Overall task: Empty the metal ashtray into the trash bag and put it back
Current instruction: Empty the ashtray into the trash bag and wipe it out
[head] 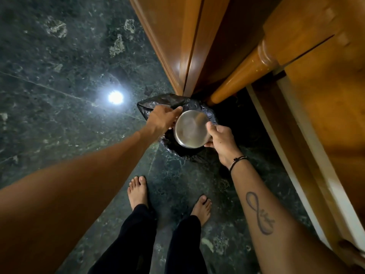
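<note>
The metal ashtray (192,129) is gripped by the right hand (221,142) over the black trash bag (156,103), apparently upturned. The bag's rim seems pinched by the left hand (161,119). Replacement is not yet done.

Both arms reach down; the right hand (221,141) grips with thumb and fingers, the left hand (161,120) curls forward.

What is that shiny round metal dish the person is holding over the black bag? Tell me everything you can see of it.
The metal ashtray is a round, shallow dish of dull silvery steel with a low side wall. It is turned over, so its smooth underside faces the camera and its contents cannot be seen. The right hand grips its rim, the left hand touches its opposite edge, and it hangs just above the open black trash bag on the dark stone floor.
</note>
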